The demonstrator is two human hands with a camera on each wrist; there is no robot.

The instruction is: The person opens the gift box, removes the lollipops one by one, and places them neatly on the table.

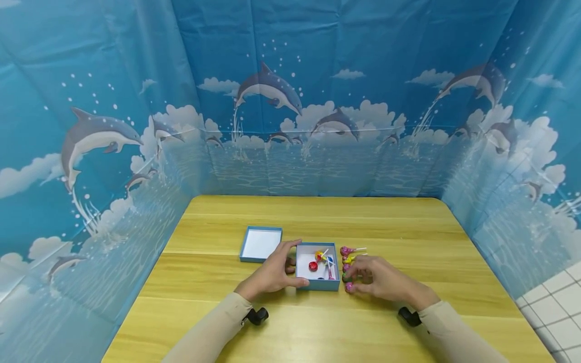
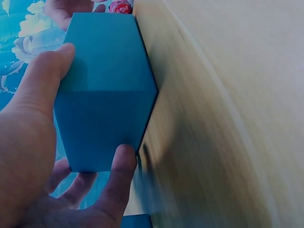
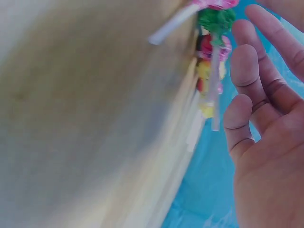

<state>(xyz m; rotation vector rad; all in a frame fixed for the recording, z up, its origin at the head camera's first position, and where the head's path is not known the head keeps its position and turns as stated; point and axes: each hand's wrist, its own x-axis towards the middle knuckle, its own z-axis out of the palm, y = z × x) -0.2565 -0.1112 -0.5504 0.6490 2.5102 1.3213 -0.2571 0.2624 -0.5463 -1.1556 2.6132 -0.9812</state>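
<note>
A small blue box with a white inside stands on the table. My left hand holds it at its left side, thumb on the near edge and fingers along the side. Inside are several wrapped lollipops, among them a red one and a yellow one. Right of the box, more lollipops lie in a column, with a pink one farthest away. My right hand hovers at the column's near end, fingers loosely bent. Beside its fingertips are a green lollipop and a pink lollipop; no grip shows.
The box's blue-rimmed lid lies white side up, left of and behind the box. Beneath everything is a yellow wood-grain table. A blue dolphin-print curtain surrounds its back and sides.
</note>
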